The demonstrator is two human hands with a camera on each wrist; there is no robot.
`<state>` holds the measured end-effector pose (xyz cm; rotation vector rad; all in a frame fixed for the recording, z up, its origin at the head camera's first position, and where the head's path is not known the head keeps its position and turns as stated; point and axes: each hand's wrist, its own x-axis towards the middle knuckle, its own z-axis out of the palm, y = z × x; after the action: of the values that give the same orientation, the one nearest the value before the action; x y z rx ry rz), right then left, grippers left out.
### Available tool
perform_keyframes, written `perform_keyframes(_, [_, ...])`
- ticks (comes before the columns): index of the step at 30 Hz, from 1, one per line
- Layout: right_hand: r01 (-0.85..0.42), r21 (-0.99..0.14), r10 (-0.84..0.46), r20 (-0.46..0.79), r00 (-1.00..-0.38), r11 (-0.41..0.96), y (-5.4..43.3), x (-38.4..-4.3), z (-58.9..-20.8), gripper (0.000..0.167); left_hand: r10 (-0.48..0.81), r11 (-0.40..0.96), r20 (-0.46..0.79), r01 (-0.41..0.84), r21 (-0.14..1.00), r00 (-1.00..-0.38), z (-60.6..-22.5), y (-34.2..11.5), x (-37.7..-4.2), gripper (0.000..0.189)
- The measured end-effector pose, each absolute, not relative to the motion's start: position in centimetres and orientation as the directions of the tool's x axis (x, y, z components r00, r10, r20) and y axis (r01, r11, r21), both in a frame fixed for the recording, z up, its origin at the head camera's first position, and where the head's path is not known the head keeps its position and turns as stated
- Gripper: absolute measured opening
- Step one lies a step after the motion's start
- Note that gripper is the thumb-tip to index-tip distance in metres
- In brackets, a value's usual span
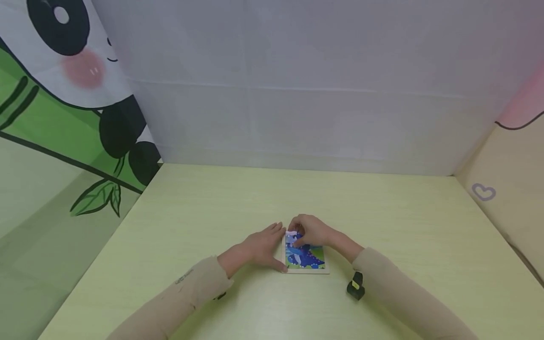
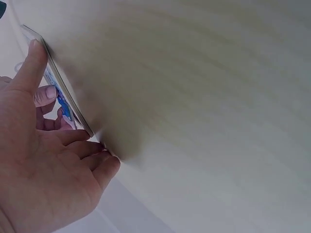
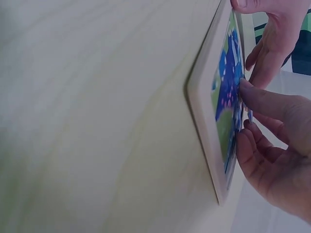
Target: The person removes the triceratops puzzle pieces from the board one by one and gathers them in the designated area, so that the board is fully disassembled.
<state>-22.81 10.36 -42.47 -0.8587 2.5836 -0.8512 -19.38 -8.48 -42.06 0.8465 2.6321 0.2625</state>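
A small wooden jigsaw puzzle (image 1: 303,259) with a blue cartoon dinosaur lies in a pale frame on the table. My left hand (image 1: 264,246) rests along the frame's left side, thumb at the near corner and fingers extended toward the far corner. Over the upper part of the picture, my right hand (image 1: 313,230) pinches a puzzle piece (image 3: 250,116) between thumb and fingers. That piece stands tilted at the picture's surface in the right wrist view, mostly covered by the fingers. In the left wrist view, the left thumb presses on the frame's rim (image 2: 63,82).
The pale wooden table (image 1: 204,203) extends around the puzzle on all sides. A whitish cloth wall (image 1: 297,123) stands behind its far edge, with printed panels at left and right. A black wrist device (image 1: 355,285) hangs under the right sleeve.
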Motion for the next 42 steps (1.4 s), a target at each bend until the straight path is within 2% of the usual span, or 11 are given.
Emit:
perform_keyframes(9, [-0.52,-0.585,-0.659,-0.034,-0.752,0.623,10.8,-22.9,-42.4,0.033,0.588,0.807,-0.295,0.522,0.277,-0.753,-42.0,-8.7,-19.3,0.103])
perform_keyframes(16, [-0.516,-0.57,-0.636,-0.015,-0.772,0.64,11.0,-23.0,-42.8,0.032,0.598,0.799,-0.292,0.529,0.287,-0.746,-42.3,-9.0,-19.5,0.102])
perform_keyframes(23, [-0.52,-0.55,-0.625,-0.003,-0.781,0.653,11.0,-23.0,-42.9,0.031,0.592,0.806,-0.294,0.545,0.232,-0.75,-42.5,-9.0,-19.5,0.104])
perform_keyframes(35, [-0.546,-0.566,-0.651,0.023,-0.759,0.617,11.2,-23.0,-42.8,0.029,0.586,0.81,-0.274,0.543,0.219,-0.763,-42.7,-9.0,-19.5,0.11])
perform_keyframes(42, [-0.593,-0.546,-0.688,0.041,-0.725,0.592,11.8,-23.1,-42.7,0.03,0.594,0.805,-0.251,0.562,0.19,-0.765,-42.7,-9.0,-19.6,0.112])
